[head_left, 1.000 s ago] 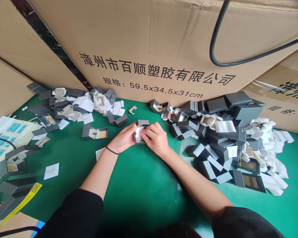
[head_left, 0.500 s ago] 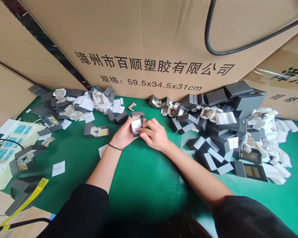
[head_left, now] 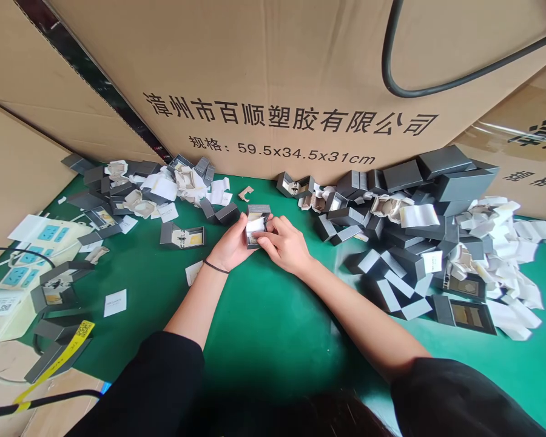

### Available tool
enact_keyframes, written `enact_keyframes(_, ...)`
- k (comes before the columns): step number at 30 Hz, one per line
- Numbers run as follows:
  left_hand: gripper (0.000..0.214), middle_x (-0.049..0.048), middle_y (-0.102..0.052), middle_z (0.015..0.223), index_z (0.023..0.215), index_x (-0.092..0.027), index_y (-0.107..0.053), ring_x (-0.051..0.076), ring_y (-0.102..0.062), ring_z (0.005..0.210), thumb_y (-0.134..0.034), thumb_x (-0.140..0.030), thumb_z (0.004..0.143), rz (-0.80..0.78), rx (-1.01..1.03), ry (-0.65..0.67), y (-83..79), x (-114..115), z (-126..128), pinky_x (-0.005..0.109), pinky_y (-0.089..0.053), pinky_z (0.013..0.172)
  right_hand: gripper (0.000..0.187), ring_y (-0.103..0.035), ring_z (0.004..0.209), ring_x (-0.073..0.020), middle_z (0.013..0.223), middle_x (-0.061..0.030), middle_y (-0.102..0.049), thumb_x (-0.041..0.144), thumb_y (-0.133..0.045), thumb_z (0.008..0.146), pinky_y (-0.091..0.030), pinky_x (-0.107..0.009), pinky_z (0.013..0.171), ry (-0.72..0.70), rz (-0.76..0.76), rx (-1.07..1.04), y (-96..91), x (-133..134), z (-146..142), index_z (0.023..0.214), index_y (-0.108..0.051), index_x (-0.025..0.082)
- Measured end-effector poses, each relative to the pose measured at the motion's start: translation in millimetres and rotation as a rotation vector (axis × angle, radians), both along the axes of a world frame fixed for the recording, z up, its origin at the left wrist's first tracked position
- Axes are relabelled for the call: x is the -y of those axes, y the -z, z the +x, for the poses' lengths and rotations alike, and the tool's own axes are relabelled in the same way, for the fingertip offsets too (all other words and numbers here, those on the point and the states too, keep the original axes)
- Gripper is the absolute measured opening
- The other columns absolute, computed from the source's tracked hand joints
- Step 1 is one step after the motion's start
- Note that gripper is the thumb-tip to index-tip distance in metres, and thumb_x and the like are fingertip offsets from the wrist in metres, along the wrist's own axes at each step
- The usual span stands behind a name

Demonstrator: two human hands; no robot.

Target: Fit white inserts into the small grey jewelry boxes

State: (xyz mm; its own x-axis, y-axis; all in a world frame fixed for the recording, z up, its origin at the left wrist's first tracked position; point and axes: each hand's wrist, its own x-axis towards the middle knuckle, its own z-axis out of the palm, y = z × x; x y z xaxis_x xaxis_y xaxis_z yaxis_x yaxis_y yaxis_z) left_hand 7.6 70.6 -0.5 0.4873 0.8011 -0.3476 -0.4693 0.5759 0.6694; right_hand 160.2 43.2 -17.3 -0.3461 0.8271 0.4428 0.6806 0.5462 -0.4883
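A small dark grey box [head_left: 259, 209] stands open between my hands, with white lining showing inside. My left hand [head_left: 230, 246] is wrapped round its left side, and a black band circles that wrist. My right hand [head_left: 289, 246] grips the right side with bent fingers, its thumb at the front rim over the white interior. What lies under the thumb is hidden. Just left of my left hand lies another open grey box [head_left: 182, 237] with a yellowish panel. Beyond the hands are an angled grey box [head_left: 226, 213] and a small beige torn piece [head_left: 246, 193].
Grey boxes [head_left: 403, 179] and crumpled white paper [head_left: 505, 237] are heaped at right; more boxes and paper lie at back left. A power strip [head_left: 25, 267] sits far left. Large cardboard cartons [head_left: 264, 60] wall the green table [head_left: 264, 328].
The white lining lies lower in the held box, and my right thumb has shifted over its front part. The whole view has slid slightly, moving the scene a little rightward.
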Motion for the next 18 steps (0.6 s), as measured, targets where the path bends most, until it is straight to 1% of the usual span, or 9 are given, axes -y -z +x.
enact_keyframes(5,0.046,0.0100,-0.062,0.118,0.111,-0.016,-0.062,0.021,-0.056,0.108,-0.042,-0.050,0.088,0.016,0.007,-0.012,3.2,-0.4,-0.3,0.029,-0.048,0.084,0.035,-0.046,0.084,-0.0154,0.085,-0.0053,-0.051,0.036,-0.037,0.095,-0.041,-0.026,0.069,0.043,-0.041,-0.039,1.3,-0.3,-1.4,0.095,-0.071,0.024)
enact_keyframes(10,0.051,0.0117,-0.062,0.116,0.112,-0.014,-0.062,0.022,-0.055,0.109,-0.042,-0.053,0.087,0.015,-0.008,-0.003,6.4,-1.6,-1.3,0.029,-0.049,0.084,0.031,-0.048,0.087,-0.0155,0.088,-0.0052,-0.054,0.033,-0.041,0.094,-0.042,-0.026,0.067,0.049,-0.041,-0.037,1.6,-0.1,-1.5,0.095,-0.071,0.025)
enact_keyframes(15,0.053,0.0126,-0.062,0.116,0.115,-0.014,-0.060,0.022,-0.056,0.108,-0.041,-0.054,0.087,0.018,0.000,-0.010,10.9,-1.2,-1.2,0.029,-0.049,0.082,0.035,-0.047,0.085,-0.0160,0.090,-0.0051,-0.056,0.040,-0.040,0.093,-0.040,-0.026,0.062,0.048,-0.051,0.010,1.2,-1.1,-2.7,0.095,-0.071,0.026)
enact_keyframes(18,0.051,0.0125,-0.061,0.117,0.116,-0.014,-0.060,0.022,-0.057,0.107,-0.039,-0.052,0.088,0.022,0.011,-0.039,12.9,-0.6,-0.9,0.030,-0.049,0.083,0.038,-0.047,0.082,-0.0160,0.088,-0.0049,-0.058,0.043,-0.039,0.093,-0.039,-0.027,0.062,0.054,-0.044,0.076,-0.1,-3.3,-6.3,0.087,-0.072,0.025)
